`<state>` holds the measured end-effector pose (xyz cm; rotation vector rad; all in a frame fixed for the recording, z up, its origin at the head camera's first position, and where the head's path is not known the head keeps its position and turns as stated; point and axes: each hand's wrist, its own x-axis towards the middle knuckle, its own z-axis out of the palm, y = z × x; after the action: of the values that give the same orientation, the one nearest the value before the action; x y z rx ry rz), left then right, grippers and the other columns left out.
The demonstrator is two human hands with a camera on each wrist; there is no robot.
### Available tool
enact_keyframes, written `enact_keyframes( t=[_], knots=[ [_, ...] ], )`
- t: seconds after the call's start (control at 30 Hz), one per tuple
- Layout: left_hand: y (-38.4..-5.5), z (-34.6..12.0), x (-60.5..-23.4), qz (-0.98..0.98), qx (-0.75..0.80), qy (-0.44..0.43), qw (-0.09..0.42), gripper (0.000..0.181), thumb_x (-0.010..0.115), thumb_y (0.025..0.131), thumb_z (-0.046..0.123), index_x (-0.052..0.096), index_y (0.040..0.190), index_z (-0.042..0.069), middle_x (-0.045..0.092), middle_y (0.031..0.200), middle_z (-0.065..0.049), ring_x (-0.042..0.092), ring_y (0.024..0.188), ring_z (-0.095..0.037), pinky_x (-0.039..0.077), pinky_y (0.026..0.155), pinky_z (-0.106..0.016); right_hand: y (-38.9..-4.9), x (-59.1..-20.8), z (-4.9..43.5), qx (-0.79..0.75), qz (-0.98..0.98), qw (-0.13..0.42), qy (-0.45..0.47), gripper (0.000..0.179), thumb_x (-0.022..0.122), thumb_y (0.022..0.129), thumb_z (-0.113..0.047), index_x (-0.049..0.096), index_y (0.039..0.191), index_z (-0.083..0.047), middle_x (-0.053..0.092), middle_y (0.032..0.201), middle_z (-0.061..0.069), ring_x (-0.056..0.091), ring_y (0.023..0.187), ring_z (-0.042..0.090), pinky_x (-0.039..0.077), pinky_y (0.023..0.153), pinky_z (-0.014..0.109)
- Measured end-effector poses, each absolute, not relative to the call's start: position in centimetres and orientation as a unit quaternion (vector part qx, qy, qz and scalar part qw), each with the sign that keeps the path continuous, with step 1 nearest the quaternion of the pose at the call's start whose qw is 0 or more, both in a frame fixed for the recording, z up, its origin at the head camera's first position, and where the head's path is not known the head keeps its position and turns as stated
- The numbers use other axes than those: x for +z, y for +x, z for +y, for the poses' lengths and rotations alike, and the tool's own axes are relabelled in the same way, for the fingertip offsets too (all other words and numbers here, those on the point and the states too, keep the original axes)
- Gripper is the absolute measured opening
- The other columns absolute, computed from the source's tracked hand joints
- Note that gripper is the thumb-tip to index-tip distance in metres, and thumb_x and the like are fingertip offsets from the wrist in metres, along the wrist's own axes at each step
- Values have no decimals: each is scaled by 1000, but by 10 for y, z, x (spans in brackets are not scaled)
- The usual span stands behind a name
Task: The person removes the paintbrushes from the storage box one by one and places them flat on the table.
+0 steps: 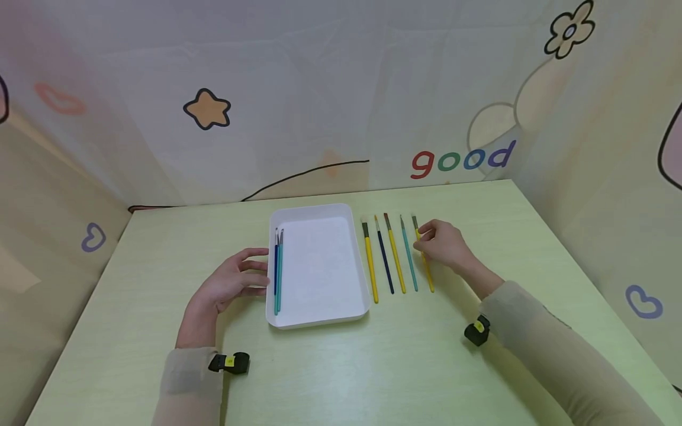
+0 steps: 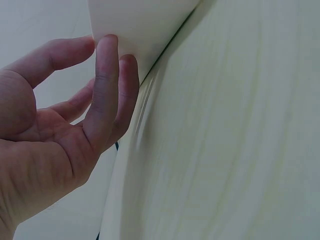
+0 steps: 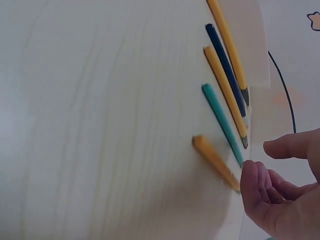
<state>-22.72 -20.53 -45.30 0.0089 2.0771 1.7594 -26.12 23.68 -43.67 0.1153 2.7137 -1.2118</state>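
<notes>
My left hand [image 1: 237, 277] is at the left side of a white tray [image 1: 325, 266], fingers spread and fingertips against its outer wall [image 2: 145, 20]. Inside the tray, slim teal and dark blue paintbrushes [image 1: 280, 272] lie close together along the left edge. Over the upper part of the rightmost yellow paintbrush [image 1: 428, 275] hovers my right hand [image 1: 446, 244]. In the right wrist view its fingers bend loosely, with a gap between thumb and fingertips. That yellow brush [image 3: 215, 162] lies on the table, its far end hidden behind the fingers.
Right of the tray lie a thick yellow brush [image 1: 372, 260], a dark blue brush [image 1: 385, 257], a thinner yellow brush [image 1: 395, 254] and a teal brush [image 1: 409, 254], roughly parallel. The pale wooden table [image 1: 319, 378] meets a printed curtain [image 1: 298, 118] at the back.
</notes>
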Motion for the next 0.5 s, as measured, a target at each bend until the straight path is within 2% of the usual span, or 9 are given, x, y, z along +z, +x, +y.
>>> enact_keyframes(
  t=[0.2, 0.5],
  knots=[
    [-227, -205, -452, 746, 632, 3, 208, 74, 71, 90, -4, 35, 155, 3, 50, 137, -27, 66, 102, -29, 61, 85, -37, -263, -433, 217, -446, 890, 89, 18, 38, 69, 97, -9, 56, 127, 8, 59, 106, 18, 63, 83, 28, 61, 74, 32],
    [-227, -206, -451, 745, 633, -2, 212, 74, 71, 90, -4, 35, 155, 4, 50, 137, -26, 65, 102, -29, 61, 85, -37, -258, -425, 175, -488, 866, 110, -17, 36, 69, 96, -8, 58, 127, 7, 60, 106, 17, 63, 86, 28, 62, 80, 40]
  ],
)
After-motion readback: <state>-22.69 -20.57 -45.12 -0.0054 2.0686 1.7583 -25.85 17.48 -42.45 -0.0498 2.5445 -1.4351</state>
